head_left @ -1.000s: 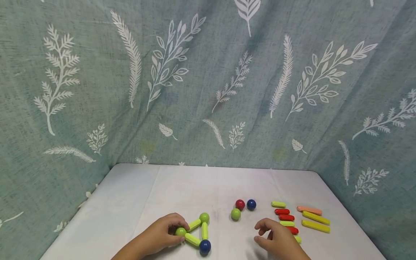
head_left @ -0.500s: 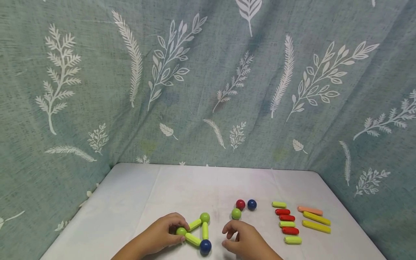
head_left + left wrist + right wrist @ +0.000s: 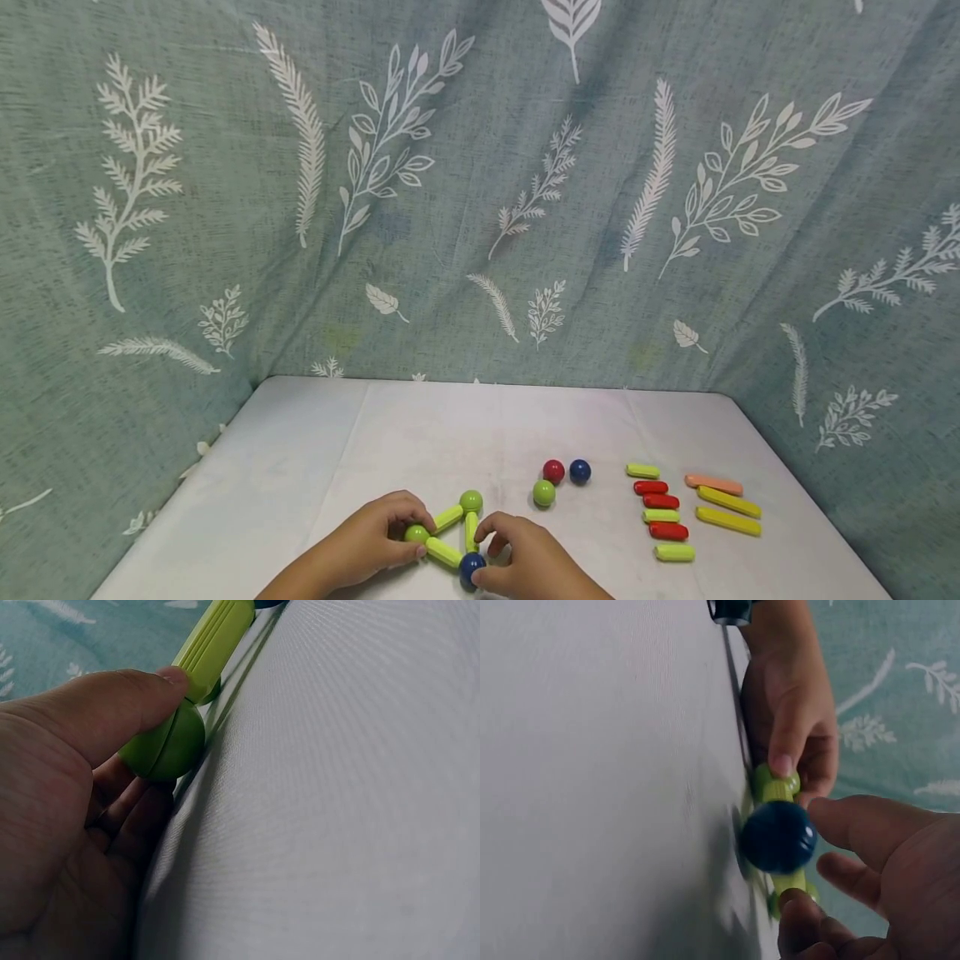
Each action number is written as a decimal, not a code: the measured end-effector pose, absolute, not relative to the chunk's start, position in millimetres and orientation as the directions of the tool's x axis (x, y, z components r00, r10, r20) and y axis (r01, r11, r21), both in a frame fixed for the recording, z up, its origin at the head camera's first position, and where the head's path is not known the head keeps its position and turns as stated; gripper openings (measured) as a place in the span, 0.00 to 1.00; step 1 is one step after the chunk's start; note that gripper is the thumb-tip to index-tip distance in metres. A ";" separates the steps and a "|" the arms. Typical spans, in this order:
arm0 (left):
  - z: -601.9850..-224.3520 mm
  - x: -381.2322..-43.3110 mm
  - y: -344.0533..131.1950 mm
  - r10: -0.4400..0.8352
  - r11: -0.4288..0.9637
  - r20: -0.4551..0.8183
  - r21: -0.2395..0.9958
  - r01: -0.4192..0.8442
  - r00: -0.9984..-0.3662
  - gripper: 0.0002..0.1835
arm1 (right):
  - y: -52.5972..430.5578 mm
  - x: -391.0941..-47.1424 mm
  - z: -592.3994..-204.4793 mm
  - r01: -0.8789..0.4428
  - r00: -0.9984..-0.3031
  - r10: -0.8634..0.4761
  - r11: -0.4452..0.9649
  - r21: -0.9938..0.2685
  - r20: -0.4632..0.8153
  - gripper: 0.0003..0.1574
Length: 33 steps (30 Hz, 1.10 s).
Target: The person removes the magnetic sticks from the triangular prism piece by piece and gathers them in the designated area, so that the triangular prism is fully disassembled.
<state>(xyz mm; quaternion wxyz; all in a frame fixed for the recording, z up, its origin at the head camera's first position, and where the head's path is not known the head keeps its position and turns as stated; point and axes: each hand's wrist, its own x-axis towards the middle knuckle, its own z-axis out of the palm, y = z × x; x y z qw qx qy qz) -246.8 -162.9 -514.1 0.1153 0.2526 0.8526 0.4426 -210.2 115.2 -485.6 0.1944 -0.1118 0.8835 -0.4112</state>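
A triangle of lime-green magnetic sticks joined by balls lies on the table. My left hand [image 3: 382, 533] pinches its left green ball [image 3: 166, 746], with the thumb against the adjoining stick [image 3: 217, 645]. At the near right corner is a dark blue ball [image 3: 778, 836]. My right hand [image 3: 517, 554] is curled around that corner, thumb on the blue ball and a fingertip at the right-hand stick [image 3: 471, 530]. The far corner has another green ball [image 3: 471, 501].
Loose red [image 3: 553, 471], blue [image 3: 580, 472] and green [image 3: 543, 493] balls sit beyond my right hand. Farther right, several short red and lime sticks [image 3: 662, 501] form a column, beside two yellow sticks [image 3: 727, 521] and an orange one [image 3: 714, 484]. A patterned cloth [image 3: 450, 208] surrounds the table.
My right hand has moved left from beside the short sticks to the triangle's blue corner, where it now touches. My left hand has stayed on the green ball.
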 end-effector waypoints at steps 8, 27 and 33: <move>-514.7 -247.3 -164.5 0.528 0.475 0.029 0.818 0.323 -0.849 0.11 | 97.8 -212.6 -488.2 -0.074 -0.873 -0.393 0.691 -0.719 -0.288 0.16; -516.2 -247.4 -163.9 0.534 0.444 0.041 0.836 0.321 -0.845 0.11 | 77.0 -204.0 -490.2 -0.067 -0.952 -0.242 0.763 -0.642 -0.188 0.13; -515.7 -247.6 -163.5 0.539 0.464 0.044 0.818 0.340 -0.841 0.11 | 78.9 -205.0 -492.3 -0.074 -0.947 -0.262 0.739 -0.670 -0.184 0.10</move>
